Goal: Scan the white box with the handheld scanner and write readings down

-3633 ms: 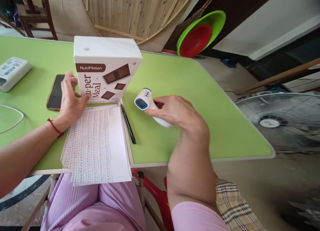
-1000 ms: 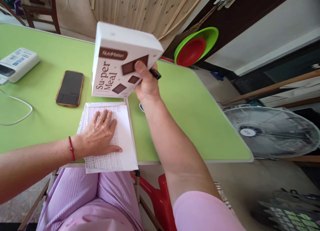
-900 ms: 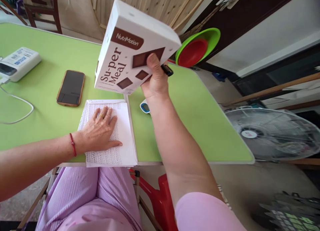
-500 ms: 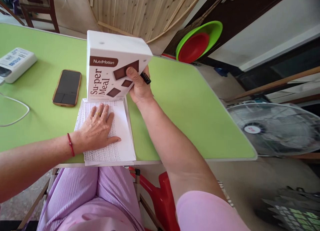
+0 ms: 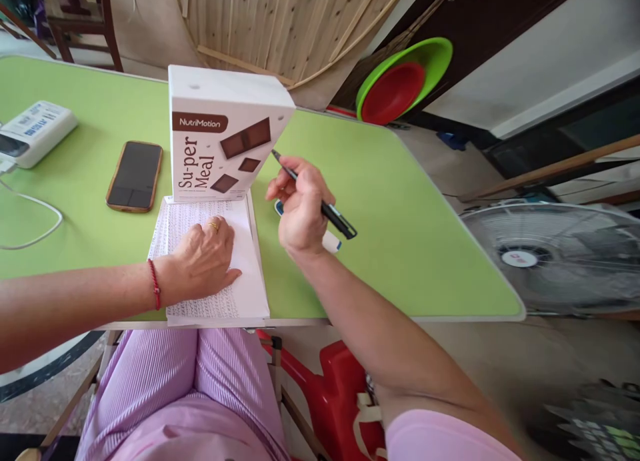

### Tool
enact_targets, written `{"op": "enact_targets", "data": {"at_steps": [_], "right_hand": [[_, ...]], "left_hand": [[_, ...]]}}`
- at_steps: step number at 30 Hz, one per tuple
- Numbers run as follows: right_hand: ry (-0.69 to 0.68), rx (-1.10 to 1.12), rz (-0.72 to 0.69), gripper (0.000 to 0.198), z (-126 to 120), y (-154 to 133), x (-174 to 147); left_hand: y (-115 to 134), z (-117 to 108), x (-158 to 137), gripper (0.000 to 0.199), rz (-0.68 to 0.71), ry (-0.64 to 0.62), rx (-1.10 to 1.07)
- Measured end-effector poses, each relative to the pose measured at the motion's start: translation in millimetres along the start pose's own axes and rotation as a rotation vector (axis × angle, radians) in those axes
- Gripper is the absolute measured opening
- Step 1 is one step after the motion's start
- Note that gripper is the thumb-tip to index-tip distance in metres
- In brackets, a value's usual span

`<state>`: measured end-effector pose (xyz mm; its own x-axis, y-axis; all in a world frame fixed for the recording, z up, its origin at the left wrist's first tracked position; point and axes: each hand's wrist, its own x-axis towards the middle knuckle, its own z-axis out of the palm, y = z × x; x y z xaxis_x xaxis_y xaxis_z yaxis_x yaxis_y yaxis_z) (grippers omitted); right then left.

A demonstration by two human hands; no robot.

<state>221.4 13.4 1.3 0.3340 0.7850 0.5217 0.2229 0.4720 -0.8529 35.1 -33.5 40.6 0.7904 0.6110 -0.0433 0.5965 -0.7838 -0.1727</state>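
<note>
My right hand is raised over the green table to the right of the box, its fingers closed around a black pen. The pen's tip points up and left. My left hand rests on the handwritten notebook, holding nothing, fingers bent and thumb stretched out. Lines of small writing cover the page's left part; the right part is blank. At the notebook's far edge stands a white box marked "Su-per Meal". A small white and blue object lies partly hidden behind my right hand.
A dark-screened phone lies left of the box. Further left is a white device with a cable. Beyond the table's right edge stands a fan. Green and red basins are behind the table.
My right hand has let go of the box and drawn back right and down, with the pen turned for writing. The box stands by itself. My left hand's fingers have curled in.
</note>
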Motion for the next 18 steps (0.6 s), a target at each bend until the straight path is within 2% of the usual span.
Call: {"op": "enact_targets", "data": {"at_steps": [4, 8, 13, 16, 18], "right_hand": [[0.023, -0.046, 0.028, 0.040, -4.7, 8.1, -15.2], [-0.024, -0.004, 0.059, 0.037, -9.3, 8.3, -20.6], [-0.132, 0.053, 0.227, 0.009, -2.2, 8.8, -27.2], [-0.207, 0.002, 0.296, 0.011, 1.3, 13.7, -28.0], [-0.193, -0.051, 0.301, 0.013, 2.3, 16.5, -25.7]], "left_hand": [[7.2, 0.0, 1.6, 0.060, 0.023, -0.010, -0.009], [2.5, 8.7, 3.6, 0.067, 0.055, 0.005, -0.020], [-2.7, 12.1, 4.9, 0.067, 0.071, 0.018, -0.019], [-3.2, 13.4, 4.7, 0.066, 0.080, 0.054, -0.004], [-3.3, 14.6, 4.7, 0.067, 0.086, 0.073, 0.001]]}}
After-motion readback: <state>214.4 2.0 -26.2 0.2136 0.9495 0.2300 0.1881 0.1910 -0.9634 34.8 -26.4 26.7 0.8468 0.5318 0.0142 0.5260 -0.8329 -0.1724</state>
